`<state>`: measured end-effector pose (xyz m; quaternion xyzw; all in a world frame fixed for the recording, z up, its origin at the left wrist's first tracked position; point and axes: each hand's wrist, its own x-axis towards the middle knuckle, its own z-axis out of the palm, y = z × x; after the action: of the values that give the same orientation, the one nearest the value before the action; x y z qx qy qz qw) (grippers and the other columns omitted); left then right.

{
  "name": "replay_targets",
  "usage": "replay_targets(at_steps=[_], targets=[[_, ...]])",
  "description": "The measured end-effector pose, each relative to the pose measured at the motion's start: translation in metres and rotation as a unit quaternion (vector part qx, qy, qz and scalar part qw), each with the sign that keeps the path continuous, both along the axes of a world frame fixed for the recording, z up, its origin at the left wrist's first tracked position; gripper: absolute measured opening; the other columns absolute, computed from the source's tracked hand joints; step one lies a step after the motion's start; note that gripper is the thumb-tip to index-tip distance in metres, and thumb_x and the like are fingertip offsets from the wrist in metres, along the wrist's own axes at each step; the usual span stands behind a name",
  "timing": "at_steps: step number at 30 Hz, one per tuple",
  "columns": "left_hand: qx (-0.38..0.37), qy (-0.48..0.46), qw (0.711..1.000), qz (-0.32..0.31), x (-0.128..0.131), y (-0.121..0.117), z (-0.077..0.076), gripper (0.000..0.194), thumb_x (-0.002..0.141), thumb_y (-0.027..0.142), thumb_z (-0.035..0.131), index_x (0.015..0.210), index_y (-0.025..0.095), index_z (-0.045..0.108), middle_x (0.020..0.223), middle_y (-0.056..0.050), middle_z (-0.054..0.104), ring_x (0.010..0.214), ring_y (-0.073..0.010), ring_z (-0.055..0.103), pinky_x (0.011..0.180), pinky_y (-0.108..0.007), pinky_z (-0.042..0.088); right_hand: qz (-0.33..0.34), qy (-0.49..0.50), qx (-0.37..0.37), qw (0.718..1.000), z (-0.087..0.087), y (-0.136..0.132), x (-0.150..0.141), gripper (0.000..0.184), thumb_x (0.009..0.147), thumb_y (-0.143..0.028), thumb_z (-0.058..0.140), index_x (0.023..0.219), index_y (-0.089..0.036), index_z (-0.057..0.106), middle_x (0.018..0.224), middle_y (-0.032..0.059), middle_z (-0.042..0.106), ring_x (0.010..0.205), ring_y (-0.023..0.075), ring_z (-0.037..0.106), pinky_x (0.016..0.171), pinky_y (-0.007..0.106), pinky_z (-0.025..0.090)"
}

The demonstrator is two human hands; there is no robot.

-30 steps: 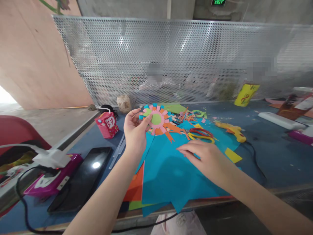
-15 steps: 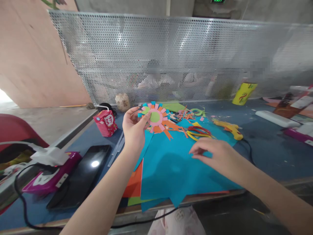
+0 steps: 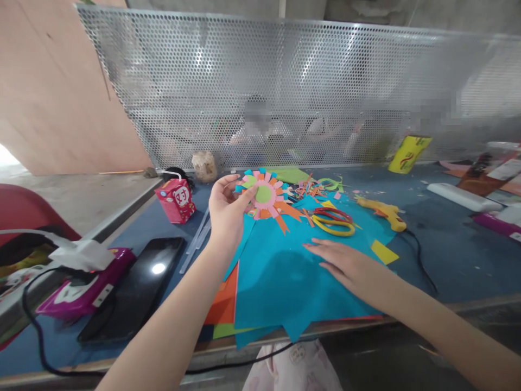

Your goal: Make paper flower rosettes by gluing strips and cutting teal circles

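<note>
My left hand [image 3: 227,212] holds up a paper flower [image 3: 262,195] with a green centre and pink, blue and orange petals, gripped at its left edge above the table. My right hand [image 3: 344,263] lies flat with the fingers stretched out on a large blue paper sheet [image 3: 285,277]. Orange and green sheets [image 3: 222,304] stick out from under the blue one. Red and yellow scissors [image 3: 331,221] lie on the blue paper just beyond my right hand.
A red drink carton [image 3: 176,200] with a straw stands at the left. A black phone [image 3: 136,288] and a pink device [image 3: 83,288] lie nearer. A yellow glue gun [image 3: 382,212] with a black cord is at the right. Paper scraps [image 3: 313,190] and a perforated metal screen [image 3: 285,92] are behind.
My right hand, which was curled over the blue paper half a second ago, has flattened out and moved slightly left. The left hand keeps hold of the flower.
</note>
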<state>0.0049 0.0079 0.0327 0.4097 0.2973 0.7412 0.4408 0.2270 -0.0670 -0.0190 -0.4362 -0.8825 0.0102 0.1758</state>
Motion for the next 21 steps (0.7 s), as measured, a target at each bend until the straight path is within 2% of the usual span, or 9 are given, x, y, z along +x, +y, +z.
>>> replay_targets(at_steps=[6, 10, 16, 21], targets=[[0.017, 0.01, 1.0, 0.001, 0.0, 0.0, 0.0, 0.039, 0.051, 0.013, 0.075, 0.081, 0.019, 0.052, 0.077, 0.003, 0.055, 0.055, -0.0056, 0.052, 0.04, -0.015, 0.044, 0.06, -0.092, 0.073, 0.991, -0.009, -0.011, -0.006, 0.035, 0.089, -0.014, 0.035, 0.117, -0.012, 0.055, 0.118, 0.0124, 0.058, 0.111, 0.0236, 0.053, 0.09, 0.043, 0.048], [0.014, 0.016, 1.0, 0.008, -0.001, 0.0, -0.001, 0.038, 0.051, 0.013, 0.075, 0.081, 0.019, 0.052, 0.075, 0.004, 0.054, 0.055, -0.0059, 0.052, 0.041, -0.016, 0.044, 0.12, -0.104, 0.088, 0.983, -0.005, -0.015, -0.011, 0.035, 0.09, -0.018, 0.036, 0.12, -0.014, 0.053, 0.121, 0.0104, 0.056, 0.112, 0.0211, 0.052, 0.091, 0.038, 0.049], [0.014, 0.008, 1.0, 0.014, -0.002, 0.001, 0.0, 0.038, 0.051, 0.012, 0.075, 0.081, 0.02, 0.052, 0.075, 0.005, 0.053, 0.056, -0.0058, 0.053, 0.047, -0.018, 0.045, 0.092, -0.133, 0.168, 0.972, -0.016, -0.012, -0.009, 0.031, 0.088, -0.016, 0.041, 0.113, -0.008, 0.058, 0.114, 0.0158, 0.06, 0.104, 0.0247, 0.058, 0.085, 0.037, 0.053], [0.007, 0.007, 1.0, 0.011, -0.002, 0.002, 0.0, 0.037, 0.051, 0.012, 0.075, 0.081, 0.02, 0.053, 0.075, 0.004, 0.052, 0.056, -0.0057, 0.053, 0.047, -0.018, 0.045, 0.146, -0.115, 0.156, 0.97, -0.01, -0.025, -0.016, 0.034, 0.091, -0.018, 0.036, 0.116, -0.008, 0.056, 0.118, 0.0124, 0.058, 0.107, 0.0227, 0.056, 0.087, 0.036, 0.052]])
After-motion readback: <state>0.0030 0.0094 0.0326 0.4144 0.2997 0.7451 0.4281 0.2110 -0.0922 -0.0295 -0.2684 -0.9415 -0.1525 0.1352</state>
